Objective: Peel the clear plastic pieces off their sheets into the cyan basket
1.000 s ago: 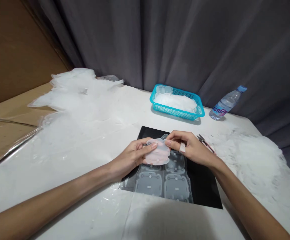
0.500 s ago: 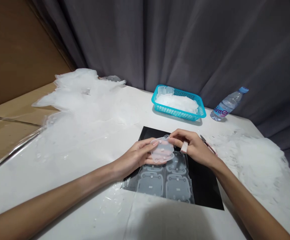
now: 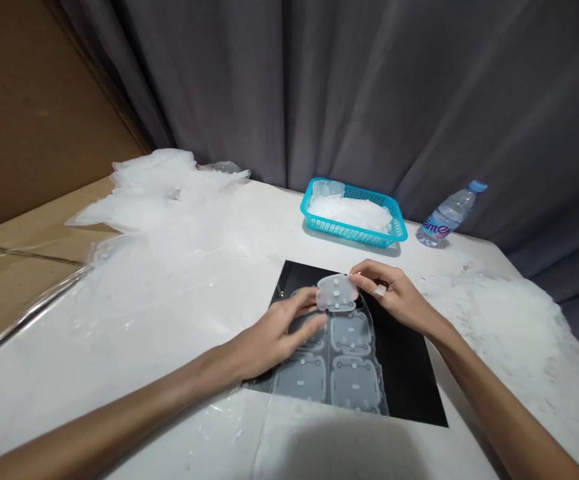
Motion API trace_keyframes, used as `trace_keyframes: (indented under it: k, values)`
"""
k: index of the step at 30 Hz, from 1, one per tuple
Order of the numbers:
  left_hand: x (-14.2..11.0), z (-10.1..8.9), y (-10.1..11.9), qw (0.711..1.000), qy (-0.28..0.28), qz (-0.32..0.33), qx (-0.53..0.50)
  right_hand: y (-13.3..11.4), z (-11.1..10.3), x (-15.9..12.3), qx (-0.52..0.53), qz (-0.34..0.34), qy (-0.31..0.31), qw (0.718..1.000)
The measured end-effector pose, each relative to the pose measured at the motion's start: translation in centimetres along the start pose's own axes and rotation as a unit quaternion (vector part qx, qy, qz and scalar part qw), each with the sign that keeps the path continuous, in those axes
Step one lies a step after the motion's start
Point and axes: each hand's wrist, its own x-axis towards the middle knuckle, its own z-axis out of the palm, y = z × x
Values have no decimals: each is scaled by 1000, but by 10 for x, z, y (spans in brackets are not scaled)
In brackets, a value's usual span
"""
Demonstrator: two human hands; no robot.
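Note:
A small translucent silicone-like piece [image 3: 336, 293] with rounded edges and little raised dots is held up by my right hand [image 3: 389, 290], its upper right corner pinched between thumb and fingers. A strip of white tape wraps one finger of that hand. My left hand [image 3: 282, 330] has its thumb spread away from the other fingers, whose tips reach the piece's left edge. Below both hands, a clear sheet [image 3: 329, 360] of similar moulded shapes lies on a black mat [image 3: 409, 380]. My left hand covers part of that sheet.
A turquoise basket [image 3: 354, 235] with white pieces stands at the back, beside a water bottle [image 3: 450, 217]. White translucent sheets are heaped at left [image 3: 154, 193]. More thin scraps [image 3: 509, 320] spread at right. Cardboard [image 3: 29, 220] borders the left side; a grey curtain [image 3: 319, 87] hangs behind.
The piece has moved slightly right and away from me, pinched in my right hand. My left hand has let go of it, its thumb dropping away. Scissors seen by my right hand are now hidden.

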Motion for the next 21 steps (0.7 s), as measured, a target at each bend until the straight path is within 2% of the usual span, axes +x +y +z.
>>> trace_keyframes:
  k: [2, 5, 9, 12, 16, 21]
  values:
    - [-6, -1, -3, 984, -22, 30, 174, 4, -7, 0, -21, -9, 27, 999]
    - [-10, -3, -9, 937, -76, 88, 331, 10, -20, 4, -56, -18, 114, 992]
    - [-6, -6, -18, 895, -81, 141, 415, 19, -50, 26, -74, -34, 277, 957]
    - [-5, -7, -22, 879, -62, 162, 444, 26, -79, 59, -85, -39, 351, 932]
    - [-4, -9, -21, 864, -48, 176, 469, 44, -109, 99, -99, -5, 382, 919]
    - [1, -18, -13, 877, -89, 150, 448, 68, -113, 109, -128, 73, 353, 924]
